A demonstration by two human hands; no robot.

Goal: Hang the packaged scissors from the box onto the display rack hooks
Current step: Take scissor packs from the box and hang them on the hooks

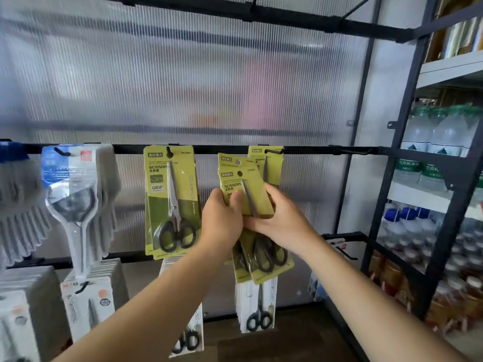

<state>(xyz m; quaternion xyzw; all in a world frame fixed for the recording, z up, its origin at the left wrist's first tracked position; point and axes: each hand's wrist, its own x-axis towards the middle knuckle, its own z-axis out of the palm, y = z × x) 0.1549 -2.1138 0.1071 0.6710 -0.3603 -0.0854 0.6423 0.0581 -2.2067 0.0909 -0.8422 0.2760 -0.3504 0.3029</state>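
Your left hand (pixel 222 222) grips a small fan of scissors packs (pixel 244 189) around their middles. Your right hand (pixel 283 218) closes on them from the right, probably to separate the front one. Their hang holes sit just below the hook (pixel 274 152), where one hung pack (pixel 277 165) waits.

Bare left hand (pixel 222 223) and bare right hand (pixel 283 218), forearms (pixel 146 299) likewise bare.

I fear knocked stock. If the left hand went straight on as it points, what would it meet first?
Likely the hanging scissors pack behind the held packs, up-right of the left hand; depth unclear.
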